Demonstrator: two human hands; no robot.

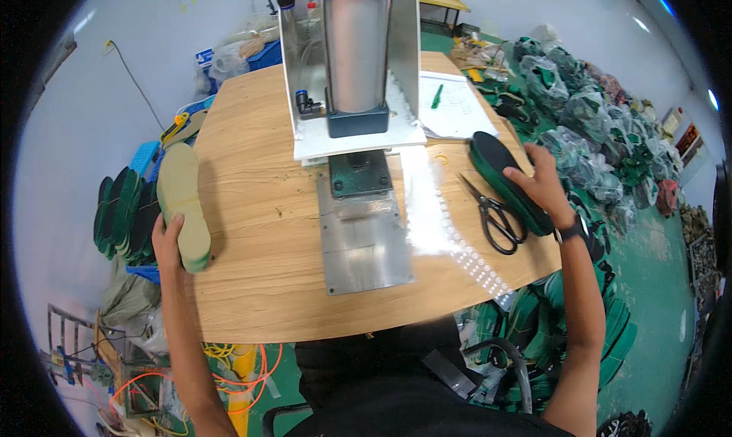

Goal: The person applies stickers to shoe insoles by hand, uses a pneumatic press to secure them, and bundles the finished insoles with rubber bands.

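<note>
At the table's left edge my left hand (168, 242) grips the near end of a stack of beige insoles (183, 193) with green showing along the lower edge. Its thumb lies on top and the fingers are mostly hidden beneath. On the right, my right hand (543, 184) is closed around a stack of black insoles (497, 162) with green sides, thumb on one side and fingers on the other. Black-handled scissors (499, 227) lie beside this stack. Between my hands stands a pneumatic press (357, 56), its dark block (360, 174) over a metal plate (366, 254).
A clear strip with rows of small round dots (476, 265) runs right of the plate. Behind it lie papers (456, 113) and a green pen (437, 96). More insoles (122, 212) are stacked off the left edge. Bagged piles (568, 136) cover the floor at right.
</note>
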